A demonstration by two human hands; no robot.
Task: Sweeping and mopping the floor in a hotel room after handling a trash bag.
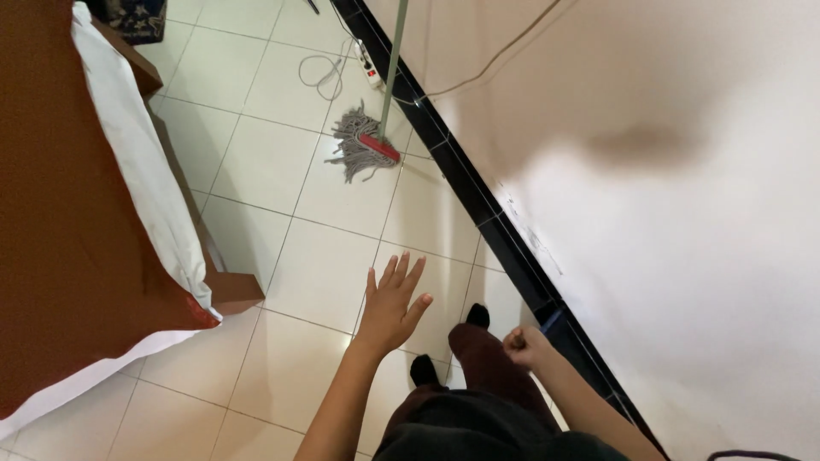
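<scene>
1. Along the top middle of the frame, a white power strip (pixel 370 70) with a red spot on it lies on the pale tiled floor (pixel 282 367), its thin white cable (pixel 320 75) looped beside it; any printing on it is too small to make out.
2. Just below the strip, a mop (pixel 366 147) rests on the tiles: grey strings fanned out to the left, a red clamp at the head, and a pale green handle rising to the top edge, close to the wall.
3. A black skirting strip (pixel 478 201) runs diagonally from the top middle to the lower right, with the plain white wall (pixel 683 256) filling the right side; a thin wire hangs across the wall at the top.
4. At the left, a bed (pixel 68 256) with a brown cover, a white sheet and a wooden frame corner juts toward the middle of the frame.
5. Low in the middle, the left hand (pixel 391 306) is stretched forward over bare tiles, palm down, fingers spread and open, holding nothing and well short of the mop.
6. The right hand (pixel 525 346) sits at the lower right near the skirting, closed into a fist; whether anything is inside it cannot be told.
7. Between the two arms show dark trousers and dark-socked feet (pixel 423 369) on the floor.
</scene>
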